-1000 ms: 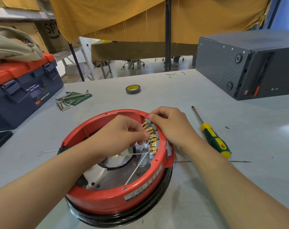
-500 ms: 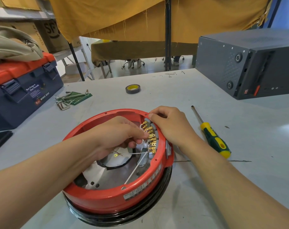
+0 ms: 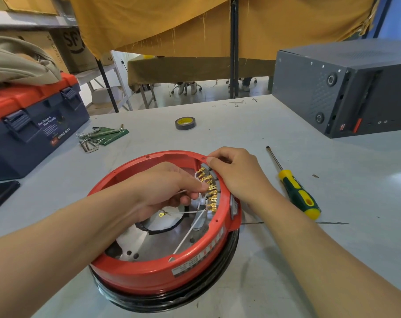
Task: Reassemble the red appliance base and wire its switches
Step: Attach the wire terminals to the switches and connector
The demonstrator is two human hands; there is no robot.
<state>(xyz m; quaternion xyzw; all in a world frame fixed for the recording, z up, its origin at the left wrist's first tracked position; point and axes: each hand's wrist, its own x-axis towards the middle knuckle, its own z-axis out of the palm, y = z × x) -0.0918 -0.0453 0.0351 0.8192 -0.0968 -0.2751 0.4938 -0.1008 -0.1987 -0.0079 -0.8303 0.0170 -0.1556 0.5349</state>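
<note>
The red appliance base point(image 3: 149, 269) lies upside down on the grey table, a black ring under it. Inside its right wall sits a grey switch block with a row of brass terminals point(image 3: 210, 193). My left hand point(image 3: 162, 191) reaches into the shell and pinches a white wire at those terminals. A second white wire point(image 3: 185, 237) runs down across the metal plate, and a yellow ring lug point(image 3: 161, 214) hangs below my fingers. My right hand point(image 3: 236, 173) grips the red rim and the switch block from outside, thumb on the block's top.
A yellow and green screwdriver point(image 3: 296, 191) lies right of the base. Black tape roll point(image 3: 185, 123) sits further back. Hex keys point(image 3: 96, 138) and a blue and red toolbox point(image 3: 32, 125) are at the left, a grey metal case point(image 3: 346, 88) at the right, a dark flat object point(image 3: 0, 193) at the left edge.
My left hand has slid slightly lower and right along the terminal row, with the white wire. My right hand stays on the rim.
</note>
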